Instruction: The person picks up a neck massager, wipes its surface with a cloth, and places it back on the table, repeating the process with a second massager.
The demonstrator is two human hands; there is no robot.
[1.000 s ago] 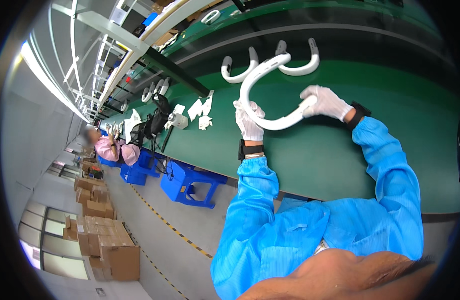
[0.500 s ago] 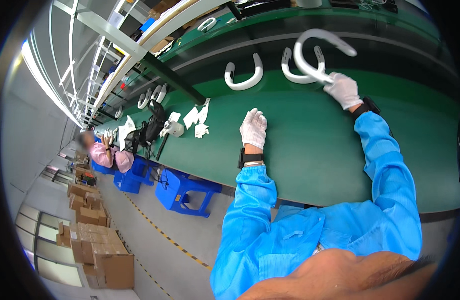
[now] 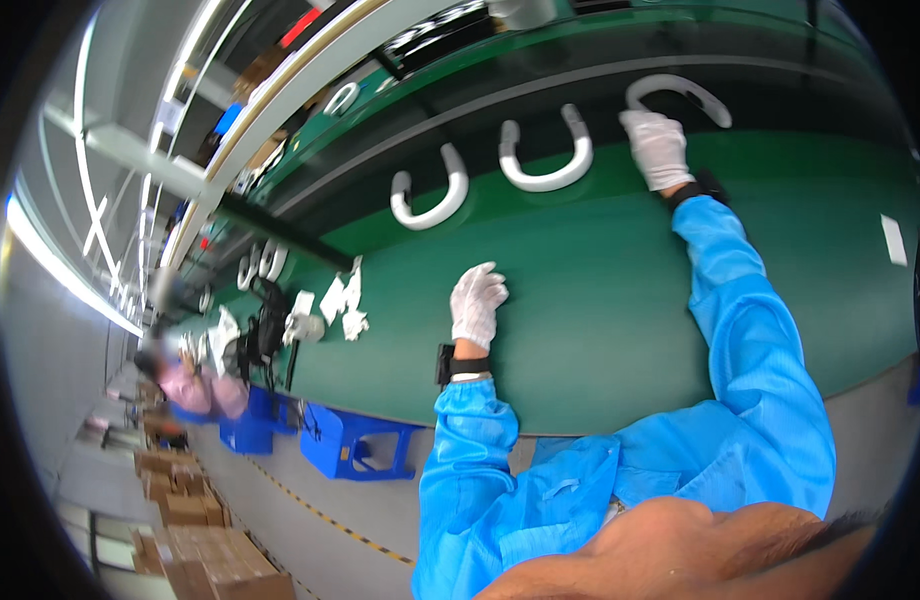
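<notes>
My right hand [image 3: 657, 150], in a white glove, is closed on one end of a white U-shaped neckband device [image 3: 702, 98] at the back of the green bench. The device's curve points away from me and its other end hangs to the right. Two similar devices stand to its left with their ends upward: a middle neckband [image 3: 548, 180] and a left neckband [image 3: 427, 217]. My left hand [image 3: 477, 303], also gloved, rests over the bench top below them. Its fingers are loosely bent and hold nothing.
A white strip [image 3: 893, 240] lies on the bench at right. To the left are crumpled white tissues [image 3: 354, 324], a white container [image 3: 305, 327] and a black bag [image 3: 269, 318]. A person in pink sits farther along, near a blue stool [image 3: 358, 440]. A post [image 3: 285, 232] rises from the bench.
My right hand has brought the held neckband down from the air to the back of the bench. The view has shifted right, and my left hand's fingers now point more rightward.
</notes>
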